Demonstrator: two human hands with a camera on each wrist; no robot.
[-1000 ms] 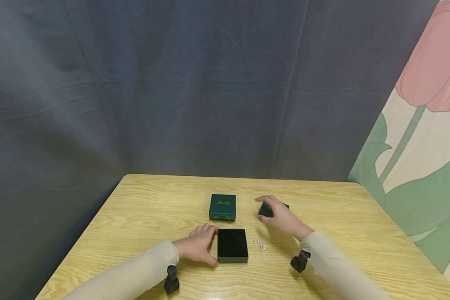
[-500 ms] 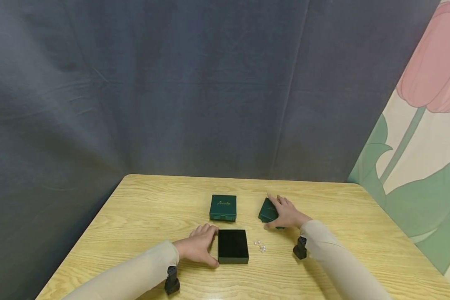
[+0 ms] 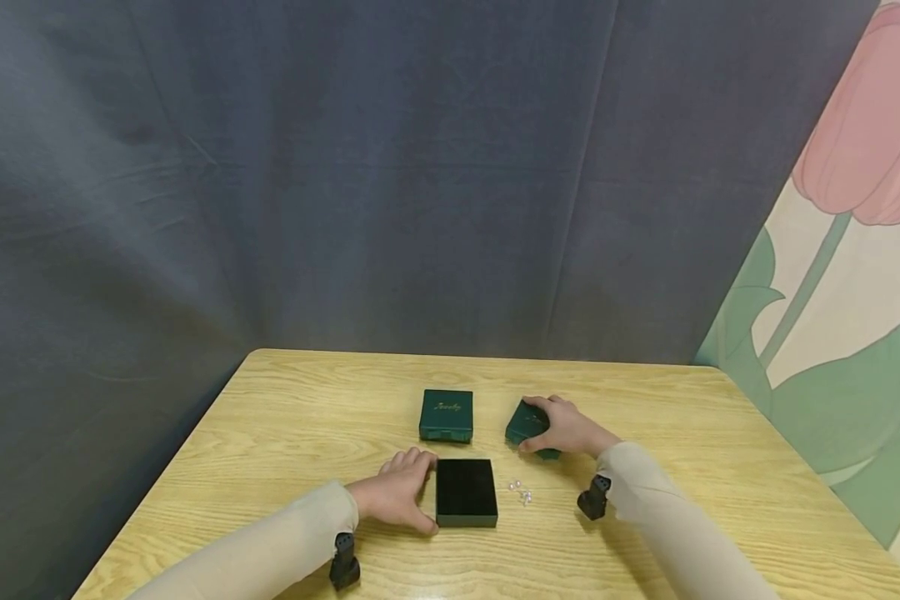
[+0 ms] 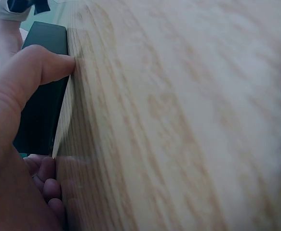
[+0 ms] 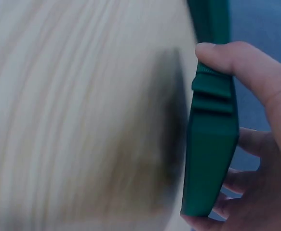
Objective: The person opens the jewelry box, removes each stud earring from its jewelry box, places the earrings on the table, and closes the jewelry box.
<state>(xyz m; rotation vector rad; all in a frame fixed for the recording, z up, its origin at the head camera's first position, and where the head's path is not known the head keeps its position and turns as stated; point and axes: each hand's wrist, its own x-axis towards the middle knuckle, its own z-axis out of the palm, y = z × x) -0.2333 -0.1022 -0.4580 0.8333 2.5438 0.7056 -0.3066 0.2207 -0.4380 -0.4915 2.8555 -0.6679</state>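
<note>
In the head view my right hand [image 3: 566, 427] grips a small dark green jewelry box [image 3: 527, 422] by its sides. The right wrist view shows the thumb on the ridged clasp side of this green box [image 5: 211, 159] and the fingers behind it. My left hand [image 3: 397, 490] holds a square box with a black top [image 3: 466, 487] at its left side, thumb at the near corner, fingers at the far one. Whether that top is an opening or a pad I cannot tell. Small clear beads [image 3: 525, 497] lie just right of it.
Another green jewelry box [image 3: 446, 412] with gold lettering stands behind the black-topped box. Everything rests on a wooden table [image 3: 307, 408], with a dark curtain [image 3: 420, 208] behind it and a tulip-patterned cloth [image 3: 847, 333] at the right.
My right hand has closed on the right green box, turned it and shifted it slightly left. The left hand and the black-topped box stay in place.
</note>
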